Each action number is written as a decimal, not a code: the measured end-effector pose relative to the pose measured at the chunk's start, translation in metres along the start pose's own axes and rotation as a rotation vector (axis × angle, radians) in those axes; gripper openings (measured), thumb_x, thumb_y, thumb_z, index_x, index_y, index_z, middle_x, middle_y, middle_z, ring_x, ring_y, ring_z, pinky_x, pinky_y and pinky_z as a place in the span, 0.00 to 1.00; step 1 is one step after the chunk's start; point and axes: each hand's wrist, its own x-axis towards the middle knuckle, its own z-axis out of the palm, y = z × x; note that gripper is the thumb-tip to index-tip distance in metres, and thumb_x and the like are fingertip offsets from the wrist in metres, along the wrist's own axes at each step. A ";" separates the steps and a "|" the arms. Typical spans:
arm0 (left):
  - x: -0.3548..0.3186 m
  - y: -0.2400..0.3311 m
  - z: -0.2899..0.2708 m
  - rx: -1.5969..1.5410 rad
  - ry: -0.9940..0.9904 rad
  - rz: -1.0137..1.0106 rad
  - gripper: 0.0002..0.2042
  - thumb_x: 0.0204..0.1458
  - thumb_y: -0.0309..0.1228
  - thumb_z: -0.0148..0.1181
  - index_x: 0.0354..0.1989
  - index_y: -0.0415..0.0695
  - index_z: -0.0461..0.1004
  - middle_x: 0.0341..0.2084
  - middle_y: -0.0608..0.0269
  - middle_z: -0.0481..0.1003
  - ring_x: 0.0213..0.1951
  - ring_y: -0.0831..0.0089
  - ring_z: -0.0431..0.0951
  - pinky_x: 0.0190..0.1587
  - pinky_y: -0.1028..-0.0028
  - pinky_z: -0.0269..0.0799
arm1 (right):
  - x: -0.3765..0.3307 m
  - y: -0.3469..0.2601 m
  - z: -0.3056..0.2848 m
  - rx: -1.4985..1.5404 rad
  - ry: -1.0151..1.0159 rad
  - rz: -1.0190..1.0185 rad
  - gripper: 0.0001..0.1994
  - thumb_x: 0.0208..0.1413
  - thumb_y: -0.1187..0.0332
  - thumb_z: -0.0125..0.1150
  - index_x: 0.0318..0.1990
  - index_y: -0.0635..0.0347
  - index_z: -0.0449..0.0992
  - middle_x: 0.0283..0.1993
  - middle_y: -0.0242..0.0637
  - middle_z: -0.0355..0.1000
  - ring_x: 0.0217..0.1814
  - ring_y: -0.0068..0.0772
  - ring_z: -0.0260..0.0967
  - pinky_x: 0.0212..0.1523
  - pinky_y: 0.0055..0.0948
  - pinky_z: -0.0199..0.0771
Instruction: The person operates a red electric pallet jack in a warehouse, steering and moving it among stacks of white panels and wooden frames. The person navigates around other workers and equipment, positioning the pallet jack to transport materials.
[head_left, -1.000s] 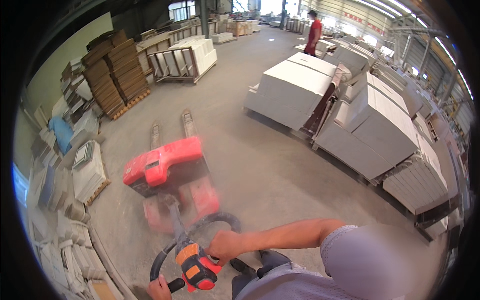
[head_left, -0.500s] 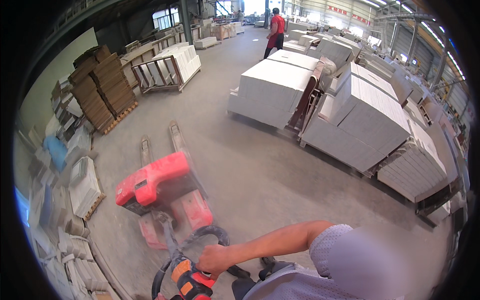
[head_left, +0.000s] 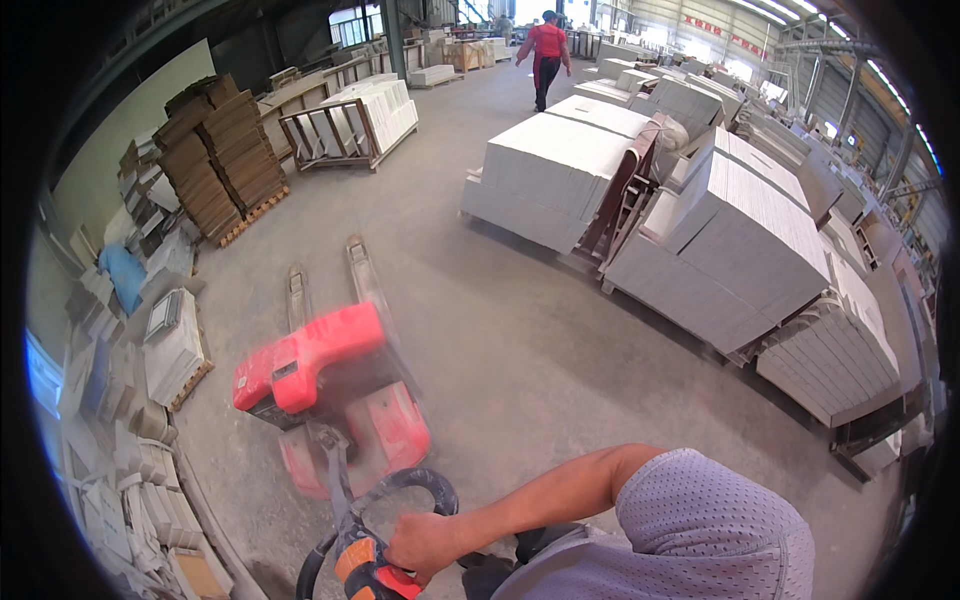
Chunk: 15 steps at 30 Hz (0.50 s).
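The right hand (head_left: 420,545) gripped the tiller (head_left: 357,557) of the pallet truck (head_left: 335,345), while the left hand, hold untellable, had left view, leaving one-handed control showing.

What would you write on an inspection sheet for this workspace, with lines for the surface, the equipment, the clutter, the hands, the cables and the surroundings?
Surface: grey floor, dusty-looking.
Equipment: red pallet truck, its two forks pointing away from the wearer; control handle with black loop.
Clutter: pale pieces piled along the left side; blue item farther up.
Hands: right hand gripping the control handle; left hand not in view.
Cables: nothing seen.
Surroundings: white stacks at right; brown stack on a pallet at left; person in red top behind, facing away.
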 end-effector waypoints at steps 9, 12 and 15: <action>-0.115 0.012 -0.027 -0.088 0.041 0.038 0.16 0.61 0.34 0.56 0.26 0.33 0.77 0.21 0.41 0.74 0.23 0.45 0.71 0.28 0.53 0.64 | -0.087 -0.080 0.021 0.104 0.012 -0.090 0.28 0.44 0.42 0.69 0.31 0.65 0.80 0.26 0.46 0.77 0.33 0.51 0.78 0.37 0.44 0.77; -0.162 0.006 -0.028 -0.022 -0.026 0.142 0.14 0.60 0.35 0.57 0.27 0.36 0.78 0.23 0.43 0.75 0.26 0.44 0.73 0.29 0.52 0.66 | -0.121 -0.105 0.044 0.172 0.050 -0.098 0.30 0.50 0.40 0.64 0.32 0.67 0.77 0.25 0.48 0.76 0.31 0.52 0.77 0.36 0.45 0.76; -0.199 0.022 -0.038 0.058 -0.125 0.264 0.13 0.58 0.36 0.58 0.29 0.39 0.78 0.25 0.45 0.76 0.30 0.44 0.75 0.33 0.51 0.68 | -0.155 -0.125 0.061 0.219 0.095 -0.111 0.30 0.55 0.39 0.59 0.32 0.65 0.76 0.24 0.48 0.75 0.29 0.54 0.76 0.34 0.46 0.76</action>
